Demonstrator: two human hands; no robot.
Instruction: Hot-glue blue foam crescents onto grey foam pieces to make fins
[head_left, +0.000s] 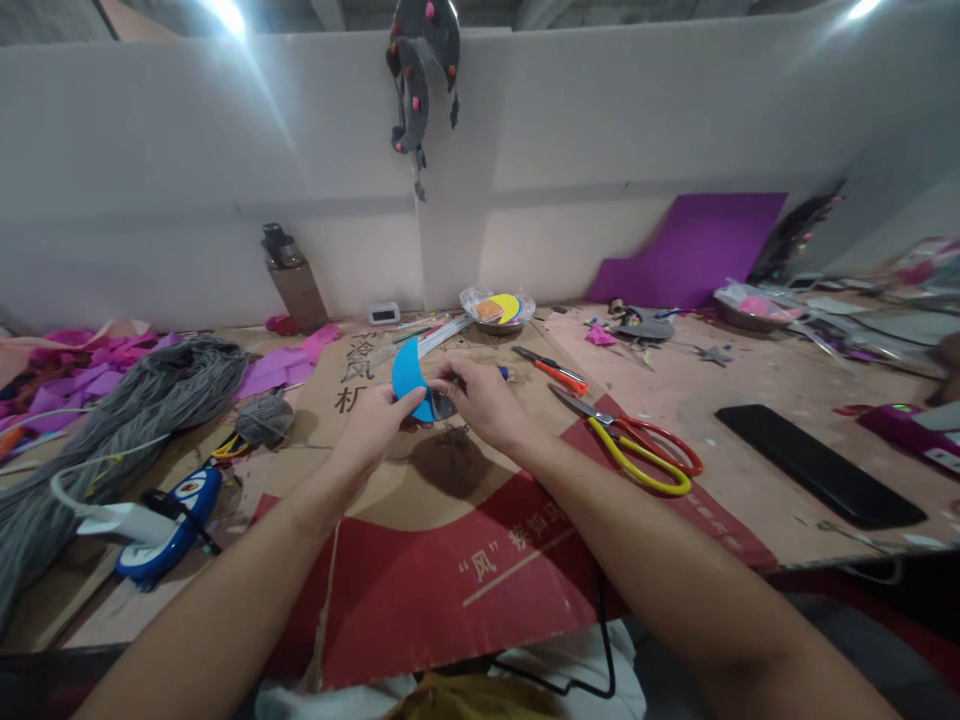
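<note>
Above the cardboard sheet, my left hand [382,408] pinches a blue crescent-shaped piece [409,378] between thumb and fingers. Close against it, my right hand [476,395] has its fingers pressed together at a small dark grey piece [442,403], which lies along the lower end of the blue crescent. Whether the grey piece is joined to the crescent I cannot tell. Below the hands, a shadow and a thin grey strand fall on the cardboard [375,495]. Just right of my right hand lie a box cutter [551,370] and large scissors [630,435] with red and yellow handles.
Grey yarn [157,400] and a blue power strip [171,525] with a white plug lie at left. A black phone-like slab [817,462] rests at right. Behind stand a bowl [501,325], a brown bottle [294,285] and a purple sheet [697,250] against the white wall.
</note>
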